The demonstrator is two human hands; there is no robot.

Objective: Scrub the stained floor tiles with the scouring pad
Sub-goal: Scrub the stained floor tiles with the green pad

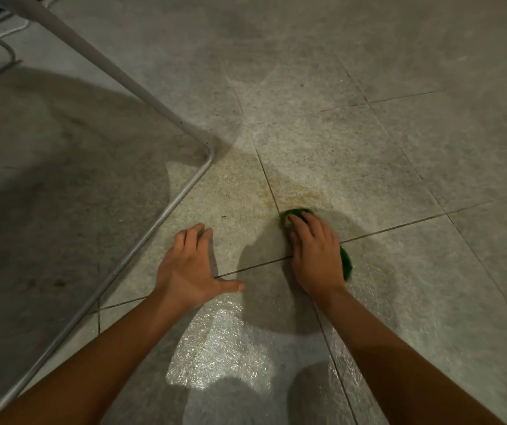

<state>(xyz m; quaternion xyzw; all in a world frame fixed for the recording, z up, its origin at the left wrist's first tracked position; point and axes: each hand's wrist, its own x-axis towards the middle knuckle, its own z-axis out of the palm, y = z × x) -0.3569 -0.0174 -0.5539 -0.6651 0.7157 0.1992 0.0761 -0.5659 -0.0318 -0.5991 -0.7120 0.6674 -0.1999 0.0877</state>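
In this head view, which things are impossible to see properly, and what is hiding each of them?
Scouring pad: head view, mostly covered by the right hand; full shape unclear.
Brownish stain: head view, its near end lies under pad and hand.
Metal frame: head view, cut off at the left edges; what it belongs to is unknown.

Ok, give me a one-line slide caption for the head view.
Right hand presses a green scouring pad onto stained grey speckled floor tiles; left hand braces flat nearby.
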